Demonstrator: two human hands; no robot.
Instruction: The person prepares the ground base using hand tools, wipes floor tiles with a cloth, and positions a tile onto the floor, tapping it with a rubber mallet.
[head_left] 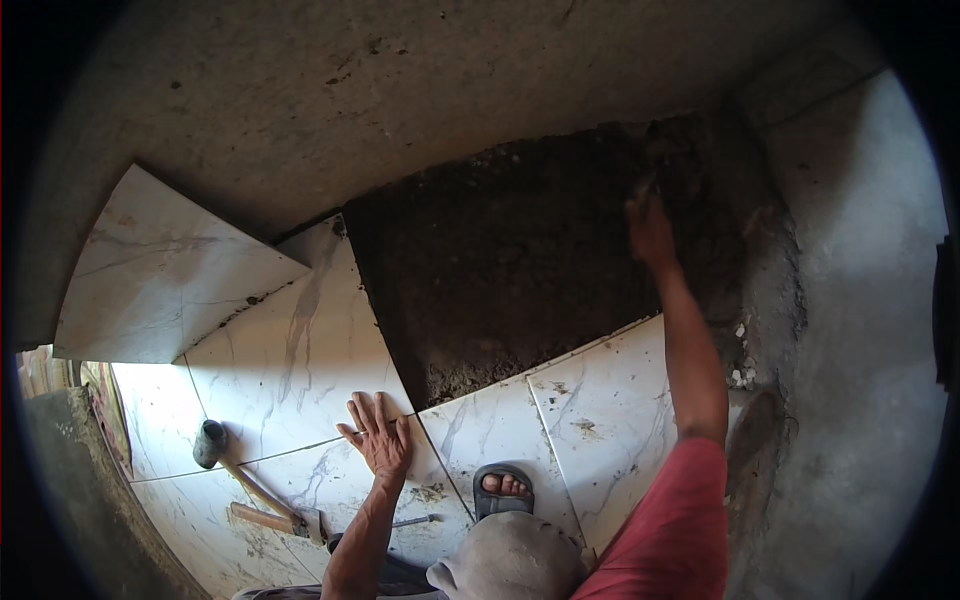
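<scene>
My left hand lies flat on a white marble-patterned floor tile, fingers spread and holding nothing. This tile borders a dark, rough bed of soil or mortar. Over the bed's right part reaches my right hand, its arm stretched forward in a red sleeve. Shade and blur hide its fingers, so whether it holds anything does not show. Left of my left hand lies a mallet with a dark head and wooden handle. Beside it is a wooden-handled hammer-like tool. A thin metal rod lies near my left forearm.
A loose tile rests tilted over the laid tiles at the far left. A bare wall bounds the far side, and a grey cement surface the right. My sandalled foot stands on the tiles beside a rounded grey shape.
</scene>
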